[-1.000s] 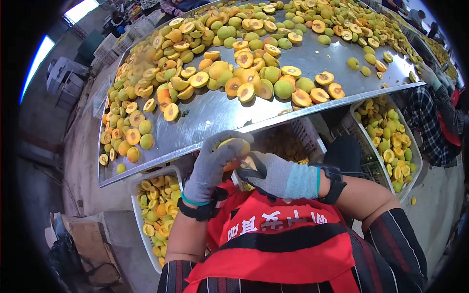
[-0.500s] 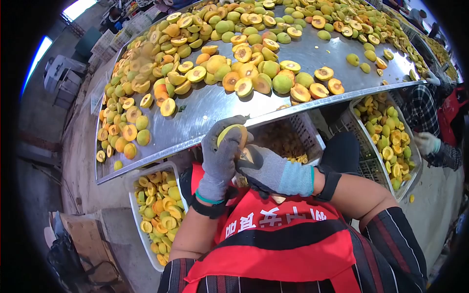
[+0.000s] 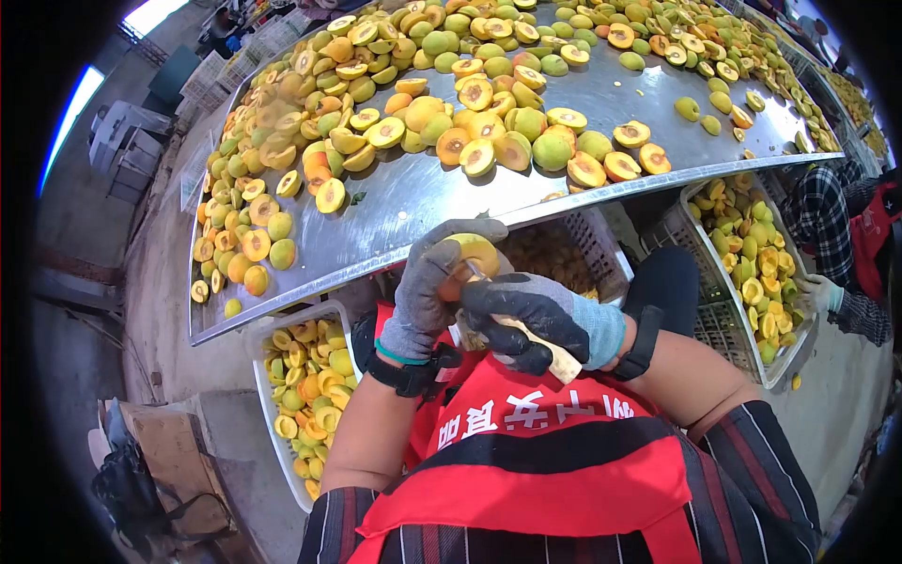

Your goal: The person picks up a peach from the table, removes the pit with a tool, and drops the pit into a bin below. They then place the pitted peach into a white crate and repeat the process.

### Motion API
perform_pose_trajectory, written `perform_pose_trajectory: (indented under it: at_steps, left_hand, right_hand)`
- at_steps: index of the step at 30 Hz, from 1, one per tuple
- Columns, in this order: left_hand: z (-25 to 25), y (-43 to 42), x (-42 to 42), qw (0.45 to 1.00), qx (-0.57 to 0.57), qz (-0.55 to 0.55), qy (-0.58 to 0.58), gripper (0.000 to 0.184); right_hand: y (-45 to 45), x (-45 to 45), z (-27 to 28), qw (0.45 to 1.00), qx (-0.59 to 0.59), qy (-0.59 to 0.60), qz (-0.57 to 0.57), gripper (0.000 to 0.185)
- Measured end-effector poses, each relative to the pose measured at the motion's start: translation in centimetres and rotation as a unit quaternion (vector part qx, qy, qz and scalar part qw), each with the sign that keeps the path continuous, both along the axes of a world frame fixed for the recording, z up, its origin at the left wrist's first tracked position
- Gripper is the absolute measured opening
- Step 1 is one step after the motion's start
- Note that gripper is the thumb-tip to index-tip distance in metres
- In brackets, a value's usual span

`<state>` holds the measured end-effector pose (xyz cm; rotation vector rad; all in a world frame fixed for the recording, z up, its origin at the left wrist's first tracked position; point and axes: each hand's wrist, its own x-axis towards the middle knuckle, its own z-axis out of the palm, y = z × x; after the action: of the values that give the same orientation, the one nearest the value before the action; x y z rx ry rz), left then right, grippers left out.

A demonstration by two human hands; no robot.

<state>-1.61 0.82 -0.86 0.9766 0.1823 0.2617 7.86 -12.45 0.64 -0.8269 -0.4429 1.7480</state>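
My left hand [image 3: 430,287], in a grey glove, is closed around a yellow peach half [image 3: 477,249] just below the table's front edge. My right hand [image 3: 550,315], gloved in grey with dark fingers, grips a pitting tool by its pale handle [image 3: 552,351]. The tool's thin metal end meets the peach half between the two hands; its exact shape is hidden by fingers and fruit. In front of both hands, halved peaches [image 3: 477,158] lie cut side up on the metal table [image 3: 395,218].
A crate [image 3: 343,310] of peach halves stands at lower left, another [image 3: 787,348] at right. Under the table edge, a crate [image 3: 601,246] holds brownish pieces. A co-worker's gloved hand [image 3: 819,293] touches the right crate. Cardboard [image 3: 178,451] lies at lower left.
My right hand has turned, bringing the pale tool handle into view. The peach half has rotated in my left hand, and the camera view has shifted slightly.
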Motion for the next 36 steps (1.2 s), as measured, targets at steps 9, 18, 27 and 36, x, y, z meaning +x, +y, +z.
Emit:
perform_pose_trajectory:
  at_steps: [9,18,27,36]
  left_hand:
    - [-0.3,-0.8,0.3,0.996,-0.010,0.000,-0.088,0.061]
    - [-0.7,0.0,0.5,0.975,0.205,0.088,0.008,0.050]
    - [-1.9,-1.6,0.5,0.974,0.146,0.167,-0.034,0.045]
    - [-1.5,-2.4,1.1,0.971,0.106,0.199,-0.072,0.049]
  right_hand:
    - [-0.3,-0.5,-0.6,0.957,0.019,0.289,0.035,0.029]
    - [-0.2,0.5,-0.1,0.990,0.037,-0.130,-0.040,0.033]
    - [-0.1,-0.4,-0.7,0.986,-0.037,0.159,-0.009,0.030]
    - [-0.3,-0.5,-1.1,0.971,0.002,0.237,-0.009,0.030]
